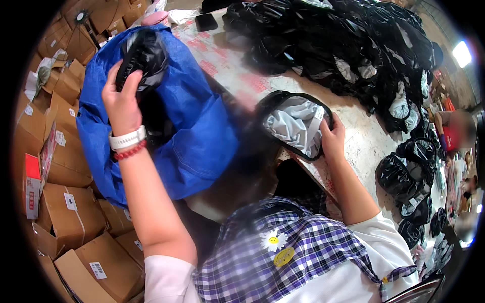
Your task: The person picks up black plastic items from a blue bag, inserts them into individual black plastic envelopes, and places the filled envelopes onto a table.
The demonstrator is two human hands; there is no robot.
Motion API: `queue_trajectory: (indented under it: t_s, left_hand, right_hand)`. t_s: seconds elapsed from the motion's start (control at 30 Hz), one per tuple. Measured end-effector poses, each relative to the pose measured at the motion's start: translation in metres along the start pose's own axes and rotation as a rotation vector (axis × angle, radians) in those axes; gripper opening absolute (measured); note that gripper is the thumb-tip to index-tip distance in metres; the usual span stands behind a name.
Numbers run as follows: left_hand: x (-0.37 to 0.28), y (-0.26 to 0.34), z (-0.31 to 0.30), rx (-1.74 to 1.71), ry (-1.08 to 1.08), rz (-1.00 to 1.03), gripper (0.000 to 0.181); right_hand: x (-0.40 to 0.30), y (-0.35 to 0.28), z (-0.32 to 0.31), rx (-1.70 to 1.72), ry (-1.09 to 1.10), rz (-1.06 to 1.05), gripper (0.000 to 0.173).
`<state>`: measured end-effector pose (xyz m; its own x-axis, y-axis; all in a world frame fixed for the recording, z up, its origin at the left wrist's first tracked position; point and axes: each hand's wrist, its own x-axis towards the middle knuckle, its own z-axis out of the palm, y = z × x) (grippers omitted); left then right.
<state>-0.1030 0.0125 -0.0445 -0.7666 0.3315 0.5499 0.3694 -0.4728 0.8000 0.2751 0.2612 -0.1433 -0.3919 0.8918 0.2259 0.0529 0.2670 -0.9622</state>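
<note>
My left hand [123, 104] grips a glossy black fabric piece [149, 60], slightly blurred, over the mouth of a large blue woven bag [201, 132]. Dark contents show inside the bag beneath my wrist. At the table's near edge, my right hand [334, 138] holds an elastic-rimmed black fabric cover [293, 119] by its right side. Its silver-grey lining faces up, and a white label strip is sewn inside, close to my thumb. The exact kind of both pieces is hard to tell.
A big heap of similar black pieces [341, 41] covers the far part of the worn table [227, 68]. More pieces [409, 170] lie to the right. A dark flat phone-like object [206, 22] rests near the bag. Cardboard boxes [68, 212] crowd the left; a person [454, 130] is far right.
</note>
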Motion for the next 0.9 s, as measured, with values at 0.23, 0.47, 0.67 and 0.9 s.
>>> queue_trajectory:
  t_s: [0.23,0.47,0.67,0.9]
  left_hand:
    - [-0.141,0.018,0.195,0.277,-0.461,0.621,0.036]
    - [-0.175,-0.052,0.203,0.771,-0.934,0.543,0.032]
    - [-0.19,-0.057,0.199,0.755,-1.191,0.399,0.027]
    - [-0.142,-0.024,0.192,0.62,-0.922,0.257,0.026]
  right_hand:
    - [-0.009,-0.016,0.004,-0.231,-0.084,0.0,0.029]
    - [-0.01,-0.032,-0.009,0.391,0.112,0.142,0.026]
    - [-0.066,-0.123,0.044,-0.155,-0.546,-0.377,0.025]
    - [-0.099,-0.161,0.035,0.088,-0.827,0.108,0.013]
